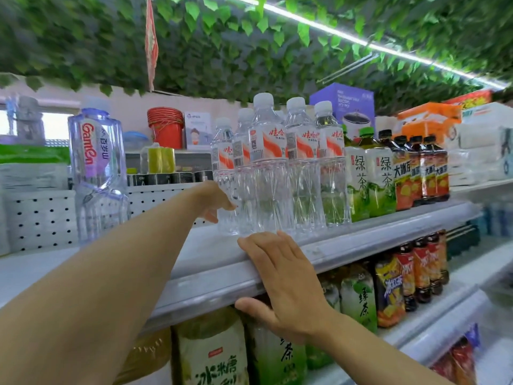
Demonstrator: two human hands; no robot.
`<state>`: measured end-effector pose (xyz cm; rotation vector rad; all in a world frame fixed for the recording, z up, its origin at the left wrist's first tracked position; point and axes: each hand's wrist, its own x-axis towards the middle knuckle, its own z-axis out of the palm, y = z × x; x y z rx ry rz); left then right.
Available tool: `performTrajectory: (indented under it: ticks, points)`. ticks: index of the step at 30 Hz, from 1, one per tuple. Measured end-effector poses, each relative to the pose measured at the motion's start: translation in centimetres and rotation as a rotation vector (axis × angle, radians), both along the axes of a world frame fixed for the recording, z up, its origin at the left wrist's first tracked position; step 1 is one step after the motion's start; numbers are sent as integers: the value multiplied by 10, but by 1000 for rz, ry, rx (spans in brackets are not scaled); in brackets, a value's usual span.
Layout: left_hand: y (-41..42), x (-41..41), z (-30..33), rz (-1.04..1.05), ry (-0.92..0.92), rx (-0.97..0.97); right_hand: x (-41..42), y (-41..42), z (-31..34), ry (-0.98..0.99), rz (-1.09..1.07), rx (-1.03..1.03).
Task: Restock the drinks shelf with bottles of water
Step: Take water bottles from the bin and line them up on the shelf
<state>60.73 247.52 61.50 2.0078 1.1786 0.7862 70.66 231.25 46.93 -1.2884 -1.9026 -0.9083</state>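
Our left hand grasps the leftmost water bottle low on its side. Our right hand lies released, fingers flat on the top shelf edge, thumb under. The water bottles are clear with white caps and red-and-white labels, clustered upright left of the green tea bottles.

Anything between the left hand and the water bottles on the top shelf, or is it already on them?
Nothing visible in the way. The left hand already touches the leftmost water bottle low on its side, on the top shelf. The right hand rests flat on the shelf's front edge, just below the bottles.
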Motion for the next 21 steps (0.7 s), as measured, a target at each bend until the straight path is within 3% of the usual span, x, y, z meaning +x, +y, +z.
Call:
performTrajectory:
  ticks: [21]
  points:
    - [0, 9, -5, -107, -8, 38, -2, 1, -1, 0, -7, 13]
